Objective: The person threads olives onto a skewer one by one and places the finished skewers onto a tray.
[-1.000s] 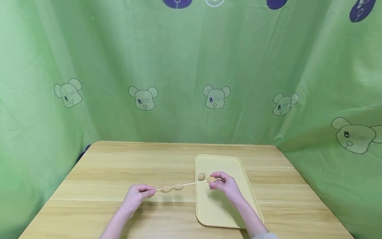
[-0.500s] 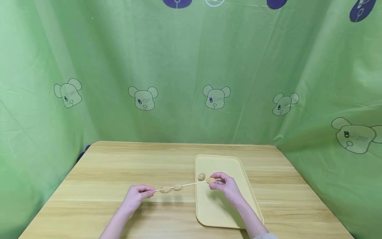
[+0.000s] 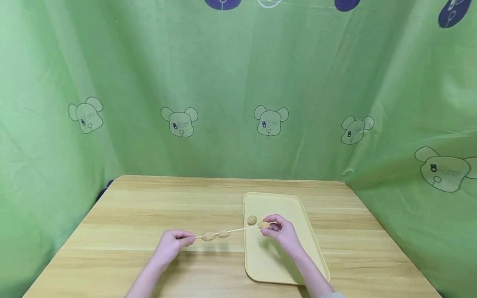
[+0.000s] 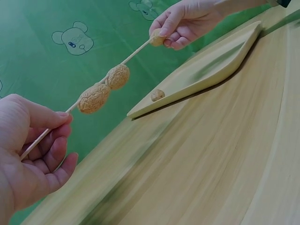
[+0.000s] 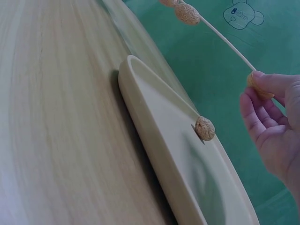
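My left hand (image 3: 169,245) pinches one end of a thin wooden skewer (image 4: 137,50) between thumb and fingers. Two wrinkled light-brown balls, a longer one (image 4: 93,98) and a rounder one (image 4: 117,76), sit side by side on the stick near that hand. At the other end, my right hand (image 3: 283,234) pinches a third wrinkled light-brown ball (image 5: 259,87) at the skewer's end. The skewer runs between both hands, above the table and the tray's left edge. How deep its tip goes into the third ball is hidden by the fingers.
A pale yellow tray (image 3: 272,269) lies under my right hand on the wooden table (image 3: 208,273). One loose brown ball (image 3: 251,220) rests inside, by the tray's left rim. A green curtain (image 3: 223,74) with printed bear heads hangs behind and at both sides.
Both hands keep their grips, and the skewer and its balls stay almost in place. Only a very slight shift of the whole view shows.
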Demonstrator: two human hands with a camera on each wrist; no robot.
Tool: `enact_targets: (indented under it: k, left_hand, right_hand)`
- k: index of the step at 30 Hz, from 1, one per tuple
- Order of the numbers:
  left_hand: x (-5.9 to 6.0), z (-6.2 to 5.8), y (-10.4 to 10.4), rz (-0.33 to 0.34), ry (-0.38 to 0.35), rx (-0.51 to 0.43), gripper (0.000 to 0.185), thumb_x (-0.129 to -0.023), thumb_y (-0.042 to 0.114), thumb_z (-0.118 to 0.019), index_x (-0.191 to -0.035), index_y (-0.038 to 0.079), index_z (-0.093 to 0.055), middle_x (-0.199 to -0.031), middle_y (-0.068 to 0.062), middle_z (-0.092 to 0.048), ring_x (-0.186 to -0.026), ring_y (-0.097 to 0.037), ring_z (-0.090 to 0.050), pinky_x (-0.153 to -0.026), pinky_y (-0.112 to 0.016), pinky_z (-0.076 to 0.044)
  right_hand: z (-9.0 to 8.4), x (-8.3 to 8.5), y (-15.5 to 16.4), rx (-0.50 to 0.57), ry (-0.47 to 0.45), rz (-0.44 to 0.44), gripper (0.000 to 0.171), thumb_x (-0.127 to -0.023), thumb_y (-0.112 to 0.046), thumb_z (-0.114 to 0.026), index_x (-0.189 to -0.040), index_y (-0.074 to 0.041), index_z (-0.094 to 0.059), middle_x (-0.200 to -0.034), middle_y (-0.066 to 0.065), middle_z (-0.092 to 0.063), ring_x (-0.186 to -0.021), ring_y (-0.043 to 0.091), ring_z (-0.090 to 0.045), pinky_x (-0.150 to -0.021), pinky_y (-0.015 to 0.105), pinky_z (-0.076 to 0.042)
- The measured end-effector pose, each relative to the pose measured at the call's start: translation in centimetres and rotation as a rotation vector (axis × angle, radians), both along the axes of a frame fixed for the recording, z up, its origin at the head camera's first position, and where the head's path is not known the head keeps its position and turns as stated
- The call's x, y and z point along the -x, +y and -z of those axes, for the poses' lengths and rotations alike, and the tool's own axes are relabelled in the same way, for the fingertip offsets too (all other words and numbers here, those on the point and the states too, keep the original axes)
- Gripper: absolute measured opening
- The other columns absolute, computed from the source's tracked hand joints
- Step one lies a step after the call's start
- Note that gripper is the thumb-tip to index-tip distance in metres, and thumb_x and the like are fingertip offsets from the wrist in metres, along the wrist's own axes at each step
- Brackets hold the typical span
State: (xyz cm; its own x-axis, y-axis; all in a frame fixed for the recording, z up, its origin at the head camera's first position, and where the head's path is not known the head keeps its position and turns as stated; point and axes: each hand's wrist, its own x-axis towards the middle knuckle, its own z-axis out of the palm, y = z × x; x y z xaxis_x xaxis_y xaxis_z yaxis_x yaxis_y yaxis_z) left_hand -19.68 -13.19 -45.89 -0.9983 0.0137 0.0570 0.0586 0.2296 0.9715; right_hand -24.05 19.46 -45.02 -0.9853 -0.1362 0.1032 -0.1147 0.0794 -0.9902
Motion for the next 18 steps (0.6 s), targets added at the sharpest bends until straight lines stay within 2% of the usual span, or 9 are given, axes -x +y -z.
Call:
enact_targets:
  k: [4, 13, 18]
  left_hand:
    - [-0.07, 0.02, 0.22, -0.003, -0.001, -0.009, 0.016, -0.078, 0.004, -0.068, -0.090, -0.006, -0.069, -0.087, -0.016, -0.069, -0.079, -0.017, -0.060, -0.076, -0.033, -0.046]
    - [0.05, -0.05, 0.47, -0.022, -0.029, -0.019, 0.015, -0.079, 0.006, -0.068, -0.090, -0.005, -0.069, -0.087, -0.016, -0.068, -0.079, -0.016, -0.059, -0.077, -0.033, -0.045]
    - [0.14, -0.26, 0.62, -0.019, -0.028, -0.020, 0.015, -0.079, 0.006, -0.068, -0.089, -0.005, -0.069, -0.086, -0.015, -0.068, -0.078, -0.016, -0.059, -0.076, -0.033, -0.045]
  right_hand:
    - [0.05, -0.14, 0.01, 0.001, 0.019, 0.007, 0.037, -0.073, 0.012, -0.067, -0.106, 0.017, -0.051, -0.080, 0.006, -0.054, -0.071, 0.006, -0.054, -0.069, 0.020, -0.051]
    - [0.17, -0.16, 0.15, 0.010, 0.101, -0.029, 0.036, -0.072, 0.013, -0.067, -0.104, 0.018, -0.052, -0.086, 0.011, -0.057, -0.073, 0.006, -0.055, -0.066, 0.017, -0.049]
    - [0.13, -0.20, 0.11, 0.018, 0.157, -0.045, 0.034, -0.071, 0.014, -0.068, -0.102, 0.018, -0.052, -0.085, 0.006, -0.057, -0.073, 0.006, -0.054, -0.065, 0.016, -0.048]
